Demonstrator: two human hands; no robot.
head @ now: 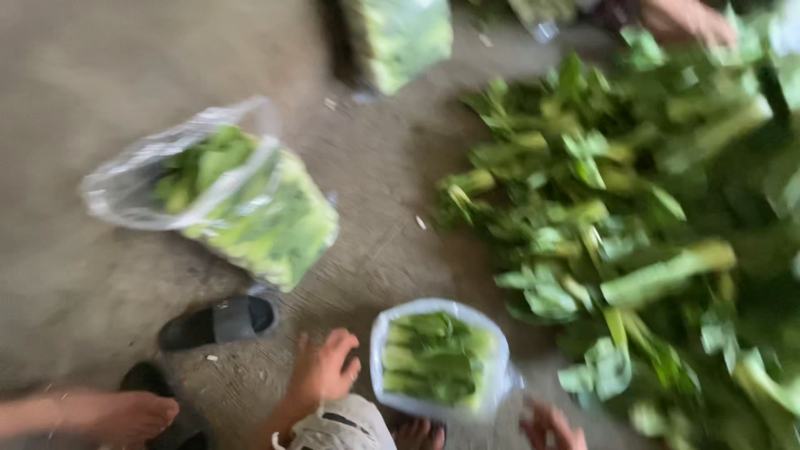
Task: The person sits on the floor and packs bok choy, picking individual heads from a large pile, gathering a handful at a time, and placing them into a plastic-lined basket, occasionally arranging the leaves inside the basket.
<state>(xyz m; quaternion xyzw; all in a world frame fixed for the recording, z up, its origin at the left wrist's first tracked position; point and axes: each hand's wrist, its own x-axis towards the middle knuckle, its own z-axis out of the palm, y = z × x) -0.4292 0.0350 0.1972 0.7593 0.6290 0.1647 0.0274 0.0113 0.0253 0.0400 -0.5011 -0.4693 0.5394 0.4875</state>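
The whole view is blurred by motion. An open clear plastic bag [492, 333] stands upright near the bottom centre, packed with green leafy stalks. My left hand [325, 371] hovers just left of the bag with fingers apart and holds nothing. My right hand [550, 427] is at the bottom edge, just below and right of the bag, partly cut off; its grip is unclear. A big loose pile of leafy greens [633, 225] covers the floor on the right.
A filled bag of greens [250, 208] lies on the concrete floor at left, another [400, 37] at the top. A black sandal [218, 321] and a bare foot [125, 415] are bottom left. Another person's hand [687, 21] is top right.
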